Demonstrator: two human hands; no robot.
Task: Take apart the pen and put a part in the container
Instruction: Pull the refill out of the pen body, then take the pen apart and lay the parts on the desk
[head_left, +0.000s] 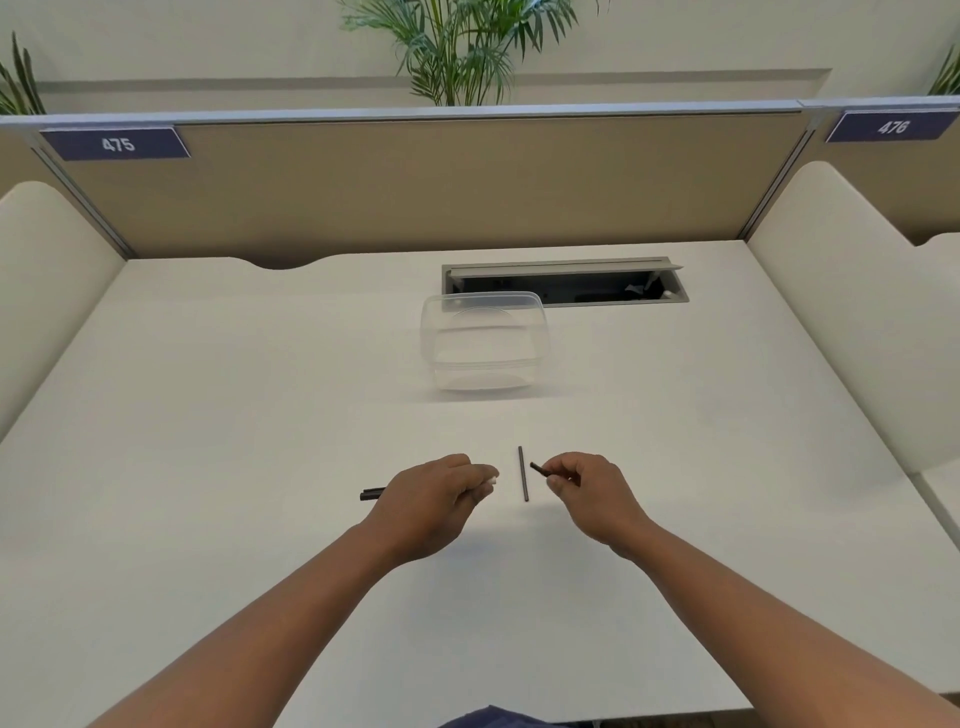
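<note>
Now pen barrel (372, 493), tip (539, 469), refill (523, 473) lie separated.

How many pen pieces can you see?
3: one in the left hand, its end sticking out; one in the right hand; one on the desk between. Fingers may hide more.

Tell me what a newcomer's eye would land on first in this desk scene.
Two bare hands meet near the front middle of the white desk: the left hand in a closed grip on a dark pen barrel, the right hand pinching a short dark pen piece. Between them a thin dark rod lies on the desk. Farther back stands a clear plastic container, apparently empty.
</note>
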